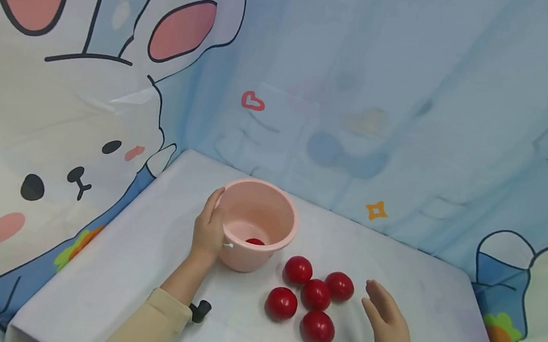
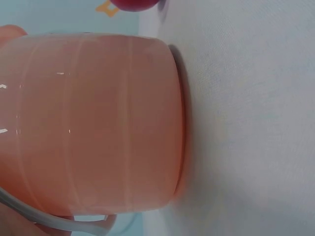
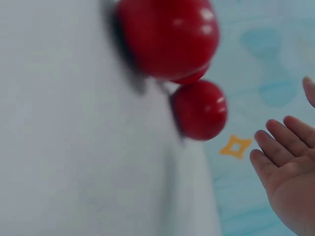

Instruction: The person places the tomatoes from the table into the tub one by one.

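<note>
A pink plastic bucket (image 1: 245,259) stands upright on the white table, its mouth tilted toward me in the head view. My left hand (image 1: 209,230) holds it by the left side, with the fingers up near the rim. Inside the bucket, the top of a red ball (image 1: 255,241) shows at the bottom. Several shiny red balls (image 1: 315,295) lie in a loose cluster to the bucket's right. Just right of them, my right hand (image 1: 390,328) hovers with fingers extended and nothing in it. In the left wrist view, the bucket's pale handle (image 2: 59,223) hangs against its side.
The white tabletop (image 1: 409,277) ends at a blue cartoon-printed cloth (image 1: 365,80) hung behind it. A bunny print (image 1: 80,132) covers the cloth on the left. A small black object (image 1: 200,311) sits at my left sleeve cuff (image 1: 170,303).
</note>
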Action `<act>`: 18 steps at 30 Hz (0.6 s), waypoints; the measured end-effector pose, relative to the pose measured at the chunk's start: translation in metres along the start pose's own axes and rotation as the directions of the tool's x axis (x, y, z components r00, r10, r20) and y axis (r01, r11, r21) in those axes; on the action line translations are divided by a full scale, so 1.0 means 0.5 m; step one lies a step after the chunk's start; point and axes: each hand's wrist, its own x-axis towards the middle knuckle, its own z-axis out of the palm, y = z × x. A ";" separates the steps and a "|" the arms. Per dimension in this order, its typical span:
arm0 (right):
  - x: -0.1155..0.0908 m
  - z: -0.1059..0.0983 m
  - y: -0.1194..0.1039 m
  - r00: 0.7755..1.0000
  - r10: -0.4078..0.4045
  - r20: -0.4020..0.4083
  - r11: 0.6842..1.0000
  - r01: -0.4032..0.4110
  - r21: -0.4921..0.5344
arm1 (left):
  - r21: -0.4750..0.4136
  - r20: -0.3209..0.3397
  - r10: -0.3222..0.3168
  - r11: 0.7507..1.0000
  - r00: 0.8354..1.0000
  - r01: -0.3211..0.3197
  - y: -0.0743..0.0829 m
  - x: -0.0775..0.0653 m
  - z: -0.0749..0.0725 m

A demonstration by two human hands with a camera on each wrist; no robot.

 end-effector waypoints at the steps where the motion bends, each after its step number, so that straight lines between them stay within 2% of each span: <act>1: 0.004 0.005 0.015 1.000 0.021 -0.017 0.999 -0.020 0.035 | 0.004 -0.002 -0.001 1.000 1.000 0.001 0.000 0.000 0.000; 5: 0.018 0.032 0.076 0.993 0.112 -0.045 0.986 -0.105 0.127 | 0.007 0.006 -0.012 1.000 1.000 0.012 0.001 -0.001 -0.002; 11: 0.038 0.077 0.149 0.978 0.207 -0.038 0.973 -0.202 0.112 | 0.044 0.015 -0.034 0.998 0.999 0.033 0.003 -0.002 -0.003; 13: 0.041 0.081 0.160 0.976 0.215 -0.038 0.970 -0.208 0.125 | 0.049 0.017 -0.037 0.998 0.999 0.037 0.004 -0.002 -0.004; 18: 0.046 0.077 0.165 0.983 0.175 -0.053 0.977 -0.167 0.129 | 0.035 0.019 -0.056 0.998 0.998 0.055 0.008 -0.005 -0.008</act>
